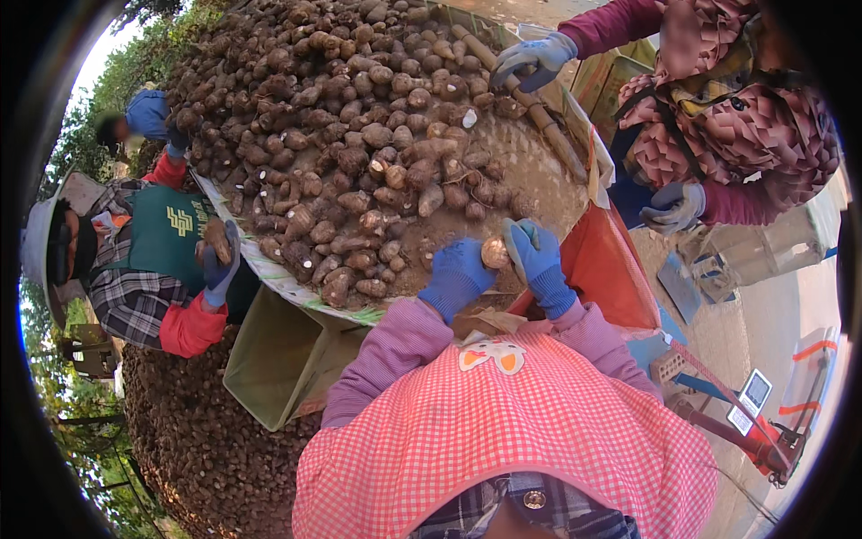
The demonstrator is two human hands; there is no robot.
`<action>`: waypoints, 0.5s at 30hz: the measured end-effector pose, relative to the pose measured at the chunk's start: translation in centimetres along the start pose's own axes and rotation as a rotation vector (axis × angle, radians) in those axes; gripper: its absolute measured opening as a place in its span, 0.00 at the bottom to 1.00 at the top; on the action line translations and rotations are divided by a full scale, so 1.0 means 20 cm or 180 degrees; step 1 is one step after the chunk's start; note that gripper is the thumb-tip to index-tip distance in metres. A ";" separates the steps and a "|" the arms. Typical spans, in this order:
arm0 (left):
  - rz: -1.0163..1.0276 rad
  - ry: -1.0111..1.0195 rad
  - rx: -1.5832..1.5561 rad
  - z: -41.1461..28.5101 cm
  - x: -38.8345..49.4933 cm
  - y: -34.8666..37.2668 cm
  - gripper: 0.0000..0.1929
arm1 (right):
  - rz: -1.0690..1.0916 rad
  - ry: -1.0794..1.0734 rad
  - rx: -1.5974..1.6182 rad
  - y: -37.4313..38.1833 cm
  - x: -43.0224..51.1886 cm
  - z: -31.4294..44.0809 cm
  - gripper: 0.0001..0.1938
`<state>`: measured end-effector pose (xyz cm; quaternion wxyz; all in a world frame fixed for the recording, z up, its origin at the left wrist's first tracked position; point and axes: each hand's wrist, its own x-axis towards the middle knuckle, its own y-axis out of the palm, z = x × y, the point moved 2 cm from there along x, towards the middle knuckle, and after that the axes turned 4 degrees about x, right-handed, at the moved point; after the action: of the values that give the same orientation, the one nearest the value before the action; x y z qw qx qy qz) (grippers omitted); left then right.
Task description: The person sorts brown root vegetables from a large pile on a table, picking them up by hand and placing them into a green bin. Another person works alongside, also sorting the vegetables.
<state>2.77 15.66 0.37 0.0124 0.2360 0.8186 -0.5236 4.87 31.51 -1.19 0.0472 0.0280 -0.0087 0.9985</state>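
In the head view my left hand [463, 273], in a blue knit glove, has its fingers closed around a round taro corm [495, 253]. My right hand [535, 250], gloved in blue with a greyish palm, touches the same corm from the right side. Both hands are over the near edge of a sorting surface covered with soil. Beyond them spreads a large heap of brown taro corms [363, 135], several with white cut spots. What lies under my palms is hidden.
A bamboo pole [549, 128] lies along the heap's right side. Co-workers stand left and right, their gloved hands near the surface. A green crate [269, 357] stands at the near left, a red woven sack [606, 263] at the right, and a scale with a display [751, 397] beyond.
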 end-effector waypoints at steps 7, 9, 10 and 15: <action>-0.1850 0.1182 -0.0517 0.05 -0.13 -0.28 0.33 | -0.0664 0.0331 0.0345 0.04 0.01 0.01 0.21; -0.1605 0.1452 -0.0316 -0.03 -0.17 -0.24 0.30 | -0.0257 -0.1252 -0.0223 0.10 0.00 0.09 0.23; -0.1495 0.1393 -0.0537 -0.05 -0.18 -0.23 0.29 | -0.0319 -0.1494 -0.0543 0.11 -0.01 0.12 0.24; -0.1053 0.1701 -0.0635 -0.03 -0.23 -0.28 0.24 | 0.1297 0.1619 0.0712 0.06 -0.12 0.15 0.31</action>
<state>4.71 12.52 6.63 -0.2649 0.2264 0.8673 -0.3553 7.35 29.96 1.57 -0.1559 -0.2192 0.1075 0.9571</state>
